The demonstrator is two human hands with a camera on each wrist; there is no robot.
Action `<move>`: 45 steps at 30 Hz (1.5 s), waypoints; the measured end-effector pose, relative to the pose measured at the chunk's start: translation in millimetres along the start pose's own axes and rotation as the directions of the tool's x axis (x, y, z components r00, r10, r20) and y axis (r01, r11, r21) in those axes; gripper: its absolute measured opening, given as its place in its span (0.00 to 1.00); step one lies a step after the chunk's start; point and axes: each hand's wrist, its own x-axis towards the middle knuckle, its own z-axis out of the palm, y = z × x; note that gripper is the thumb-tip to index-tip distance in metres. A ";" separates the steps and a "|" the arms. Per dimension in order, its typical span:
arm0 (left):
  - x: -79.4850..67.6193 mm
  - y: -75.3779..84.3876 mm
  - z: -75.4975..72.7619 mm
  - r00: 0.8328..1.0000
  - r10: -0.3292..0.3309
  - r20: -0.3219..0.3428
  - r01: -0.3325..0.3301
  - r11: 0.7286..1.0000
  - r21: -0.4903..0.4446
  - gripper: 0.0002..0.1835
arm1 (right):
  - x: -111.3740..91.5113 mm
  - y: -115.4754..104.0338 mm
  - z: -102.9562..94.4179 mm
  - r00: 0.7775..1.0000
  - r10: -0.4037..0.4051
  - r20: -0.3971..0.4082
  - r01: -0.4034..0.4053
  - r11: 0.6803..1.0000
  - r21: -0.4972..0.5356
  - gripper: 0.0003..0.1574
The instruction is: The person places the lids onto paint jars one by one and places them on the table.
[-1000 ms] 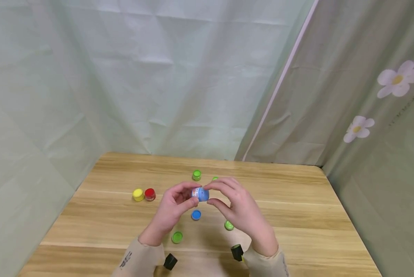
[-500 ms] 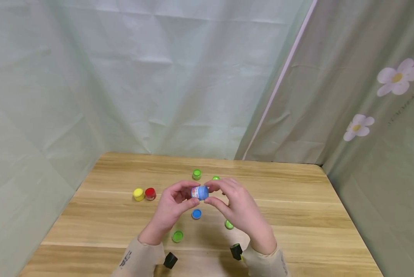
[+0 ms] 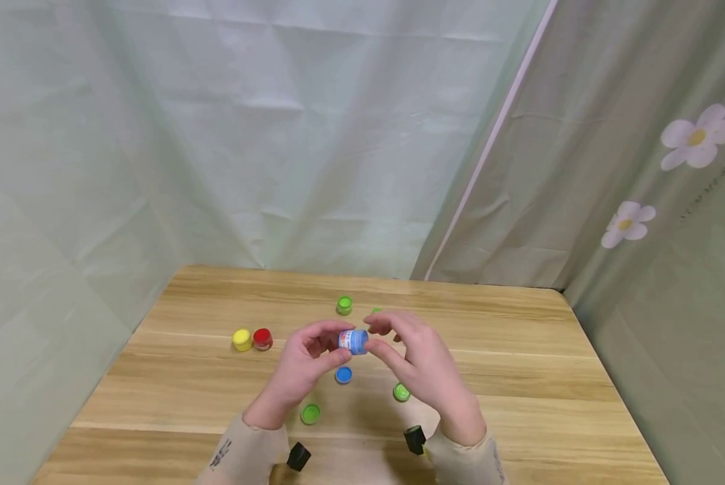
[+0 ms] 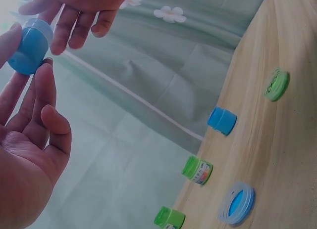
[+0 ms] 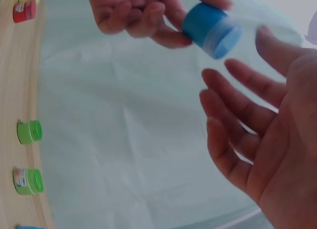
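Observation:
My left hand (image 3: 304, 357) pinches a small blue jar (image 3: 354, 341) between thumb and fingers, tipped on its side so the end with the clear rim faces right. A printed label wraps the jar. Close to that end is my right hand (image 3: 420, 353), its fingers loosely bent. In the right wrist view a gap shows between the right fingers (image 5: 237, 100) and the jar (image 5: 210, 28). On the table below lies a round blue lid (image 3: 343, 375) with a clear rim, seen more closely as the lid (image 4: 237, 204) in the left wrist view.
Green jars (image 3: 345, 306) stand toward the back of the wooden table (image 3: 520, 377). Yellow (image 3: 242, 340) and red (image 3: 262, 339) jars sit at the left. Green lids (image 3: 310, 413) lie nearer the front. Another blue jar (image 4: 222, 121) shows in the left wrist view. Curtains hang around the table.
My right fingers were at the jar's rim end and have drawn slightly away from it. The jar, still in my left hand, has shifted a little right and turned slightly.

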 end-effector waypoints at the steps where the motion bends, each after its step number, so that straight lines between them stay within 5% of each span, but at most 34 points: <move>1: -0.1 -0.1 -0.3 1.000 -0.007 -0.005 0.006 1.000 -0.012 0.16 | -0.2 1.0 -0.7 1.000 -0.015 0.002 0.015 1.000 0.004 0.21; 5: -0.5 -1.0 -1.1 1.000 -0.012 -0.004 0.012 0.997 -0.071 0.16 | 0.6 4.1 -1.8 0.995 -0.101 0.019 0.100 0.995 0.021 0.28; 12: -0.4 1.0 -1.2 1.000 -0.013 0.008 0.014 0.995 -0.098 0.15 | 3.7 4.3 3.8 0.982 -0.186 0.004 0.186 0.982 0.017 0.25; 23: -2.4 -0.5 -0.4 0.998 0.028 -0.050 -0.032 0.997 -0.077 0.14 | 1.8 -1.6 14.7 0.993 -0.114 -0.033 0.114 0.993 -0.021 0.23; 45: -0.8 0.8 3.1 0.989 0.126 -0.083 -0.128 0.991 -0.026 0.15 | 4.5 -6.0 20.2 0.995 -0.102 -0.018 0.100 0.992 -0.081 0.23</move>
